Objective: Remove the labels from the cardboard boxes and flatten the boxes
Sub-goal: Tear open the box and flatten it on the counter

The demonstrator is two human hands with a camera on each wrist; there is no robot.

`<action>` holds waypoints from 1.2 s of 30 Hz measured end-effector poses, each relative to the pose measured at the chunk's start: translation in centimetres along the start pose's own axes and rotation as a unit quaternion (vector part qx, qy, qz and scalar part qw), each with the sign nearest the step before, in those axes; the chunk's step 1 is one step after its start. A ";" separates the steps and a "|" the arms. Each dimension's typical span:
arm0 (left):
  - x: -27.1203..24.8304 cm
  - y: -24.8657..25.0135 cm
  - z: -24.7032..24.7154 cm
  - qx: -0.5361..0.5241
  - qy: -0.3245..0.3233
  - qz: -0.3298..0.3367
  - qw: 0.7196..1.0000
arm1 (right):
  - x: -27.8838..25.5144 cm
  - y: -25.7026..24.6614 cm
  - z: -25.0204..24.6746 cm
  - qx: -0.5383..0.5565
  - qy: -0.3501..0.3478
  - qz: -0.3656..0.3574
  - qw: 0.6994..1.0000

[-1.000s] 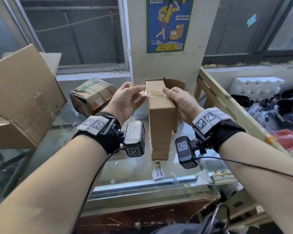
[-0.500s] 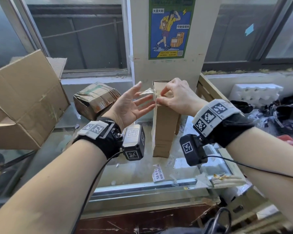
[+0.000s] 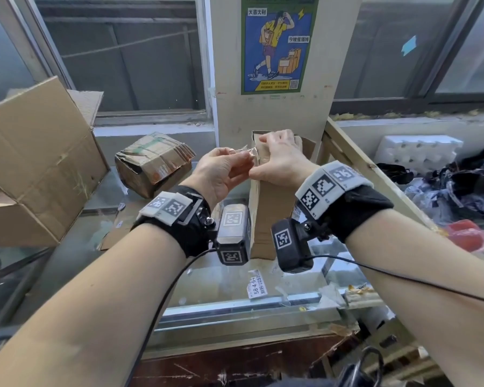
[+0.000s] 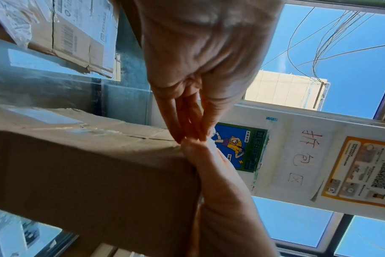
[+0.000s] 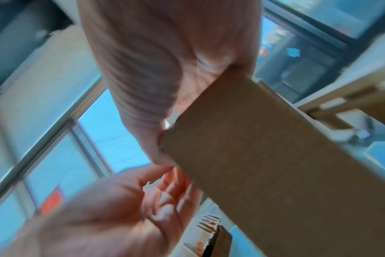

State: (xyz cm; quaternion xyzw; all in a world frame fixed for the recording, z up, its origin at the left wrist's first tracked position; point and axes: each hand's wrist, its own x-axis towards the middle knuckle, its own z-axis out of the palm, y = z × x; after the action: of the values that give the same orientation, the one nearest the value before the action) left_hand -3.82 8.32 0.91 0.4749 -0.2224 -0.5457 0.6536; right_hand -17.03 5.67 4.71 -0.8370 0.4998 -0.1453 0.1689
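Observation:
A tall narrow cardboard box stands upright on the glass counter. My right hand lies over its top end, fingers curled over the far edge and thumb on the near side, gripping it. My left hand, just left of the box top, pinches a strip of clear tape that still runs to the box. In the left wrist view the left hand's fingertips meet the right thumb at the corner of the box. The right wrist view shows the box against my right palm.
A large open cardboard box sits at the left, with a crumpled taped box behind the hands. A peeled label lies on the glass. A wooden frame, white foam and dark bags fill the right.
Half a second ago my left hand was spread open while the right pinched the tape. Now the left pinches the tape and the right has settled over the box top.

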 end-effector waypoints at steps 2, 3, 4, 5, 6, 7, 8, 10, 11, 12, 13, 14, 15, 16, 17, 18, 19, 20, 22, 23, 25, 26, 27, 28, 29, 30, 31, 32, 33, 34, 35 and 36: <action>0.0 0.0 -0.1 0.014 -0.006 -0.004 1.000 | -0.1 0.1 -0.3 0.011 -0.041 -0.008 0.999; 0.0 0.0 -0.2 0.014 -0.005 -0.009 1.000 | -0.2 0.1 -0.5 0.006 -0.051 -0.019 0.998; 0.0 0.1 -0.2 0.011 -0.001 -0.014 1.000 | -0.2 0.1 -0.6 0.002 -0.051 -0.031 0.998; 0.1 0.1 -0.2 0.009 0.007 -0.017 1.000 | -0.2 0.1 -0.6 0.004 -0.048 -0.037 0.998; 0.1 0.1 -0.2 0.005 0.017 -0.018 1.000 | -0.2 0.2 -0.6 0.009 -0.044 -0.038 0.998; 0.1 0.2 -0.4 0.004 0.034 -0.018 0.999 | -0.3 0.5 -0.7 0.014 -0.040 -0.036 0.998; 0.2 0.2 -0.7 -0.001 0.055 -0.019 0.998 | -0.3 0.9 -0.8 0.017 -0.035 -0.033 0.999; 0.3 0.3 -1.8 -0.004 0.089 -0.022 0.996 | -0.3 1.6 -1.2 0.029 -0.032 -0.031 0.999; 0.3 0.4 -2.2 0.000 0.089 -0.028 0.996 | -0.4 1.8 -1.3 0.037 -0.034 -0.032 0.998; 0.2 0.6 -2.4 0.011 0.073 -0.043 0.996 | -0.5 1.8 -1.3 0.044 -0.035 -0.035 0.998; 0.2 0.7 -2.5 0.031 0.048 -0.064 0.996 | -0.5 1.7 -1.3 0.047 -0.035 -0.041 0.997; 0.1 0.8 -2.3 0.052 0.020 -0.085 0.995 | -0.4 1.6 -1.2 0.046 -0.033 -0.047 0.997; 0.1 0.9 -1.8 0.077 -0.004 -0.101 0.992 | -0.3 1.4 -1.0 0.040 -0.031 -0.055 0.997; 0.0 1.0 -1.4 0.101 -0.027 -0.116 0.988 | -0.1 1.1 -0.8 0.032 -0.030 -0.061 0.997; -0.1 1.1 -1.0 0.117 -0.046 -0.128 0.984 | 0.1 0.9 -0.5 0.023 -0.030 -0.066 0.997; 0.0 1.2 -0.8 0.123 -0.063 -0.138 0.981 | 0.3 0.8 -0.3 0.016 -0.031 -0.066 0.997; 0.0 1.2 -0.5 0.129 -0.078 -0.141 0.979 | 0.4 0.8 -0.1 0.009 -0.033 -0.061 0.998; 0.0 1.1 -0.3 0.136 -0.086 -0.136 0.977 | 0.5 0.8 0.1 0.006 -0.035 -0.055 0.998; -0.1 0.9 0.3 0.161 -0.085 -0.108 0.977 | 0.7 1.0 0.4 0.010 -0.034 -0.047 0.998; -0.3 0.8 0.6 0.173 -0.077 -0.088 0.978 | 0.7 1.1 0.5 0.011 -0.031 -0.045 0.998; -0.5 0.7 1.0 0.174 -0.059 -0.054 0.981 | 0.8 1.2 0.7 0.013 -0.028 -0.045 0.999; -0.4 0.6 1.0 0.169 -0.059 -0.046 0.983 | 0.9 1.3 0.7 0.016 -0.028 -0.046 0.998; -0.4 0.6 1.0 0.162 -0.065 -0.045 0.984 | 1.0 1.4 0.7 0.020 -0.030 -0.048 0.998; -0.5 0.5 0.9 0.152 -0.073 -0.050 0.984 | 1.1 1.5 0.7 0.023 -0.032 -0.051 0.998; -0.6 0.4 0.9 0.138 -0.082 -0.060 0.985 | 1.1 1.6 0.7 0.025 -0.035 -0.054 0.998; -0.7 0.3 0.8 0.123 -0.088 -0.070 0.986 | 1.2 1.8 0.7 0.027 -0.036 -0.057 0.997; -0.8 0.2 0.8 0.110 -0.093 -0.079 0.986 | 1.2 1.9 0.6 0.032 -0.035 -0.060 0.997; -0.9 0.0 0.7 0.099 -0.096 -0.084 0.987 | 1.2 2.0 0.6 0.040 -0.035 -0.062 0.997; -0.9 -0.1 0.7 0.089 -0.099 -0.087 0.987 | 1.2 2.0 0.5 0.050 -0.036 -0.064 0.996; -0.9 -0.3 0.6 0.081 -0.101 -0.088 0.988 | 1.2 2.2 0.4 0.061 -0.039 -0.065 0.995; -0.9 -0.4 0.7 0.076 -0.101 -0.087 0.988 | 1.2 2.3 0.4 0.071 -0.041 -0.065 0.994; -0.9 -0.6 0.7 0.072 -0.099 -0.085 0.989 | 1.2 2.4 0.3 0.081 -0.044 -0.065 0.994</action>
State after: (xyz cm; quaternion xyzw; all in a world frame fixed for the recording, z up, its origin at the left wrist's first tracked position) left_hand -4.92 8.90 0.91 0.4814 -0.2832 -0.6259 0.5443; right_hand -18.24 3.58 3.51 -0.8565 0.4234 -0.1595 0.2483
